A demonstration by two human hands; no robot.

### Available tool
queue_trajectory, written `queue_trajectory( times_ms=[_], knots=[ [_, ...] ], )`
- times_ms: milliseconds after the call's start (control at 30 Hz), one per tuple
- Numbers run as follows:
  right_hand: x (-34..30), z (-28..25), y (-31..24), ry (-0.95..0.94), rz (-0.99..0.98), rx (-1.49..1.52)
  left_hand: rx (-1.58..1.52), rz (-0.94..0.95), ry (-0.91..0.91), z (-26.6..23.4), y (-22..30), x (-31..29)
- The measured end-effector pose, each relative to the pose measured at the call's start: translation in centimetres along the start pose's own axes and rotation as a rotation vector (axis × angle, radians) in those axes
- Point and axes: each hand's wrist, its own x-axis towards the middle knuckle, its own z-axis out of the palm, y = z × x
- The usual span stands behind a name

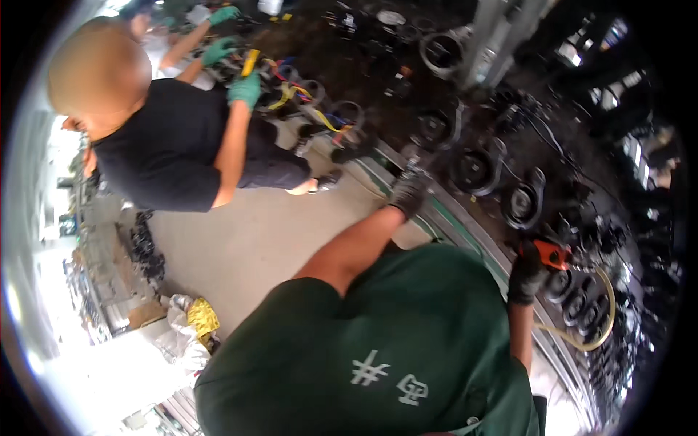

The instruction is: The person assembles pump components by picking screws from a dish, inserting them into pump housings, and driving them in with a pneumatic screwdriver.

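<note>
Two gloved hands of ours reach out over a long counter that runs diagonally from upper middle to lower right, with a row of dark round metal parts set along it. We take that row of round parts as our landmark.

Our left hand, in a dark grey glove, lies at the near end of the row, just beside the counter's green edge and on the side of the row nearest us. Its fingers are curled downward onto something small and dark; we cannot tell what it is or whether they grip it.

Our right hand, in a black glove, sits further down the row, toward its lower right end. Its fingers are wrapped firmly around an orange hand tool, whose body points away from us toward the round parts. A yellowish hose loops from below that hand, curving just beside the lower parts of the row.

Of the two, the right hand is nearer the row's parts, nearly touching them.

Beyond the row's far end, another person in a black shirt bends over coloured cables with green gloves.
</note>
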Motion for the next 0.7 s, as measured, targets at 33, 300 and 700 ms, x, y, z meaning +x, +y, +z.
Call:
queue_trajectory(
  times_ms=[33, 300, 700],
  knots=[
    [0.1, 0.4, -0.4, -0.002, 0.094, 0.071, -0.011, -0.015, 0.0, 0.6, -0.3, -0.3],
    [0.0, 1.3, -1.0, 0.046, 0.218, 0.086, -0.81, -0.92, 0.044, -4.8, 0.7, -2.5],
    [0.7, 1.3, -1.0, 0.004, 0.096, 0.211, -1.892, -0.59, -0.353, -9.2, 6.0, 2.1]
  ],
)
